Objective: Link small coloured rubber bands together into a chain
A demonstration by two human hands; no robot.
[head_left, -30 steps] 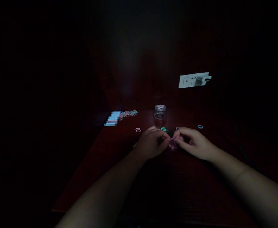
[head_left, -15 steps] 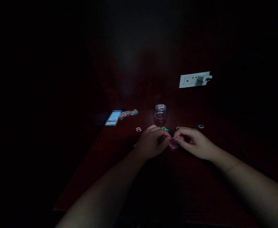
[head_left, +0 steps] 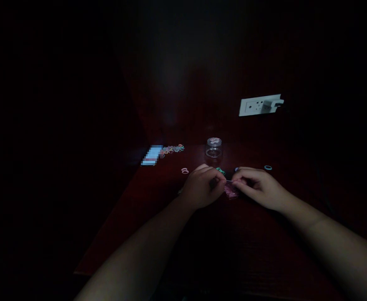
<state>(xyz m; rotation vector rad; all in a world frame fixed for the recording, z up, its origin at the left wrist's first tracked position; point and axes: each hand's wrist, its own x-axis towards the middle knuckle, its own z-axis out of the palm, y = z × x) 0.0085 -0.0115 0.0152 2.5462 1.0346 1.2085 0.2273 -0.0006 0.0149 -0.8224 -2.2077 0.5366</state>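
Observation:
My left hand (head_left: 200, 186) and my right hand (head_left: 260, 186) meet over the table, each closed in a pinch. Between the fingertips stretches the thin, pale top edge of a small clear bag (head_left: 231, 191) with pink contents. The bag hangs just below my fingers; its contents are too dark to make out. Behind the hands lie green hair ties (head_left: 221, 171), partly covered. A small bluish thing (head_left: 236, 169) shows at my right index finger. Two pink hair ties (head_left: 184, 170) lie left of my left hand, and a single blue hair tie (head_left: 268, 167) lies beyond my right.
A clear lidded jar (head_left: 214, 150) stands behind the hands. A lit phone (head_left: 152, 155) lies at the left table edge, beside a heap of coloured hair ties (head_left: 172, 149). On the wall, a socket (head_left: 258, 105) holds a white plug. The surroundings are very dark.
The fingertips have parted slightly, and a bit more of the bag's top edge shows between them. Everything sits slightly further right as the view has shifted.

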